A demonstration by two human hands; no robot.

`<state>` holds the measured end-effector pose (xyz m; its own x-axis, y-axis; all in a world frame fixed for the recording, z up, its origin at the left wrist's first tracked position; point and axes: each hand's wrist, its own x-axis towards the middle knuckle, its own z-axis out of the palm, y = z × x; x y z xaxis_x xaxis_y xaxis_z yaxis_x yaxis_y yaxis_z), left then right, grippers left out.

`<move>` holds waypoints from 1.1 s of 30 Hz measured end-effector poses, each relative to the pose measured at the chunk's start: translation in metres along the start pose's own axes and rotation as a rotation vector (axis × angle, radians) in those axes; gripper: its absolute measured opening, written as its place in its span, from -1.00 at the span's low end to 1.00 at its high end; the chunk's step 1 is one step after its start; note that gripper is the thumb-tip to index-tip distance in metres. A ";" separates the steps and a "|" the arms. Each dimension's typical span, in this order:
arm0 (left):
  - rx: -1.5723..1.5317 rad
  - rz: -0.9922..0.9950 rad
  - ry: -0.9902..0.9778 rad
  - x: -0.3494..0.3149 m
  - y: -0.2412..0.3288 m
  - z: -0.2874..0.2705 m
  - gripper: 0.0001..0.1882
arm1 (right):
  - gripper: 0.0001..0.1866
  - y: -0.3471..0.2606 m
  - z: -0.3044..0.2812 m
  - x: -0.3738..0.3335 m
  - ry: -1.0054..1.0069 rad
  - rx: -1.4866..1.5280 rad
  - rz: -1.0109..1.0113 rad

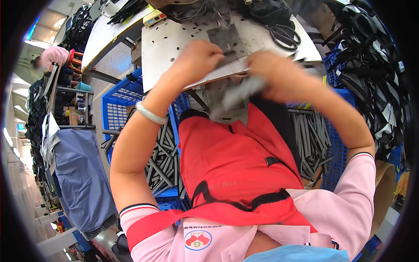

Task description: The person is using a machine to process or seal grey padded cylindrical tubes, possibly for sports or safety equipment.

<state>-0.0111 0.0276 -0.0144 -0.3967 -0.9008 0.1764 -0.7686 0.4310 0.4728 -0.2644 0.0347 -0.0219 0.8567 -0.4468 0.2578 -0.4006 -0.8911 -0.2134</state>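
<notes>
My left hand (201, 60) is at the front edge of the white sewing table (159, 65), its fingers pinched together beside a dark metal plate (223, 38). What the fingers pinch, if anything, is too blurred to make out. My right hand (281, 75), smeared by motion, is closed at the table's front edge, a little right of the left one. From it a blurred grey strip (242, 94) hangs down over my lap, above the red apron (227, 148). Part of a sewing machine (220, 15) stands at the far side of the plate.
Large black-handled scissors (283, 37) lie on the table's right. Blue baskets (118, 98) stand on both sides of my legs, holding many grey tube-like strips (163, 163). Black straps (371, 78) hang in bundles at right. Another person (54, 59) sits at far left.
</notes>
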 end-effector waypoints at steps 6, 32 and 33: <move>-0.354 -0.093 -0.080 0.006 0.042 0.019 -0.75 | -0.77 -0.068 0.065 0.038 0.149 -0.129 -0.229; -0.709 -0.310 0.030 0.007 0.023 -0.010 -0.72 | -0.58 0.098 -0.078 -0.027 0.039 0.369 0.543; -0.732 -0.315 0.037 0.013 0.017 -0.008 -0.73 | -0.59 0.103 -0.078 -0.027 0.060 0.360 0.542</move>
<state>-0.0259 0.0227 0.0028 -0.1893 -0.9812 -0.0373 -0.3115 0.0240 0.9499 -0.3543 -0.0511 0.0225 0.5403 -0.8381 0.0752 -0.6276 -0.4609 -0.6275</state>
